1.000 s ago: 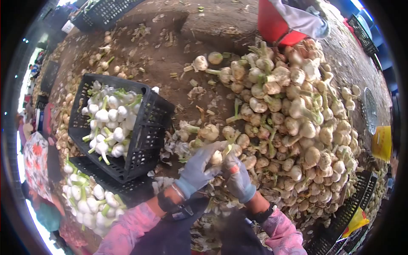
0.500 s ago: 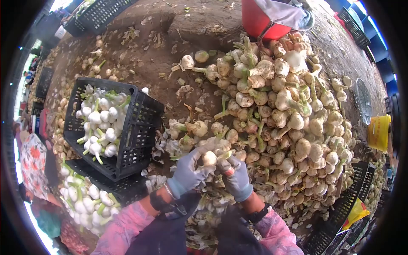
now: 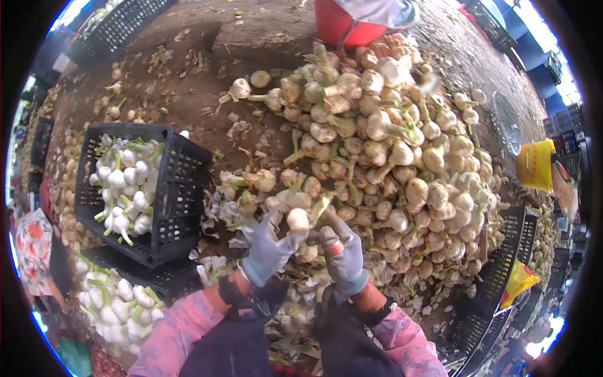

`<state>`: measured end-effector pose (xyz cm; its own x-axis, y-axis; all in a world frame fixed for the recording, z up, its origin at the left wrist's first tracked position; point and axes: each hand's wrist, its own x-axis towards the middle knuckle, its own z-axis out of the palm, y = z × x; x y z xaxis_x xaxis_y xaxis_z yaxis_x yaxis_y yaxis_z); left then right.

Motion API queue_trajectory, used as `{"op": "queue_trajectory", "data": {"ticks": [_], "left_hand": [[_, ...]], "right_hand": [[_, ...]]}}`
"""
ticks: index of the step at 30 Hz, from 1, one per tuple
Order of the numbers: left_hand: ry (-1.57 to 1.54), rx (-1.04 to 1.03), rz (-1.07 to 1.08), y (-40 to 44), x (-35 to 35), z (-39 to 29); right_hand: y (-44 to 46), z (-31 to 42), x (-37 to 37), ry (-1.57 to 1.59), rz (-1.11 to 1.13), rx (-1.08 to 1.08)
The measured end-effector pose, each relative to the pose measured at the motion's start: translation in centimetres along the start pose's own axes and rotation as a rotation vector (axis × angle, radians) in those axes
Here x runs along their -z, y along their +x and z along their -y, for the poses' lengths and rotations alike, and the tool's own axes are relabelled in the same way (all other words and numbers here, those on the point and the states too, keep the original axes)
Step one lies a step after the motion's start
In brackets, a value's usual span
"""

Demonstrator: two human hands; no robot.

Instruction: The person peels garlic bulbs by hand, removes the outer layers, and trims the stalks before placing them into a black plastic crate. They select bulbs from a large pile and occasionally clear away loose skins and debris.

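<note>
My left hand [image 3: 269, 251], in a grey-blue glove, closes around a garlic bulb [image 3: 298, 220] above the ground in front of me. The bulb is pale and its green stalk [image 3: 323, 205] points up to the right. My right hand [image 3: 344, 259], gloved too, with an orange band on one finger, is curled beside the stalk. Whatever its fingers pinch is hidden. Beyond both hands lies a large heap of unpeeled garlic [image 3: 389, 144], bulbs with dirty skins and cut stalks.
At left, a black crate [image 3: 164, 207] holds white garlic, with more white garlic [image 3: 113, 308] in front of it. A red bucket [image 3: 345, 28] stands behind the heap. A yellow bucket [image 3: 536, 164] and a black crate [image 3: 502, 276] are at right. Another person's flowered garment [image 3: 34, 251] shows far left.
The view has shifted, so the heap and crates appear further left. The bulb stays in my left hand. The stalk now stands more upright, and my right hand has drawn slightly down from it.
</note>
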<state>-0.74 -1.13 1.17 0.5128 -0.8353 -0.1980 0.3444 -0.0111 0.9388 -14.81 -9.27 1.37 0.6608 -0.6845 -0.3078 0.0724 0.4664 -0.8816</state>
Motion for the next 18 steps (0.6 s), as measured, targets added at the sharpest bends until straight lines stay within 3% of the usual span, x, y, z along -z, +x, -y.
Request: {"op": "queue_trajectory", "data": {"ticks": [1, 4, 10, 17, 18], "left_hand": [[-0.049, 0.048, 0.016, 0.0, -0.8, -0.8], [0.231, -0.161, 0.119, -1.4, -2.3, 0.0], [0.401, -0.263, 0.167, -3.2, -2.5, -2.1], [-0.05, 0.11, 0.112, -2.2, -4.7, -2.7], [-0.002, 0.076, 0.117, -2.3, -4.2, -1.9]], "right_hand": [[-0.7, 0.7, -0.3, 0.024, -0.076, -0.001], [-2.7, 1.5, -0.3, -0.045, -0.275, 0.059], [-4.7, 0.8, 0.0, -0.133, -0.306, 0.145], [-3.1, 1.6, 1.8, -0.07, -0.178, 0.127], [-3.1, 1.0, 2.1, -0.014, -0.141, 0.113]]}}
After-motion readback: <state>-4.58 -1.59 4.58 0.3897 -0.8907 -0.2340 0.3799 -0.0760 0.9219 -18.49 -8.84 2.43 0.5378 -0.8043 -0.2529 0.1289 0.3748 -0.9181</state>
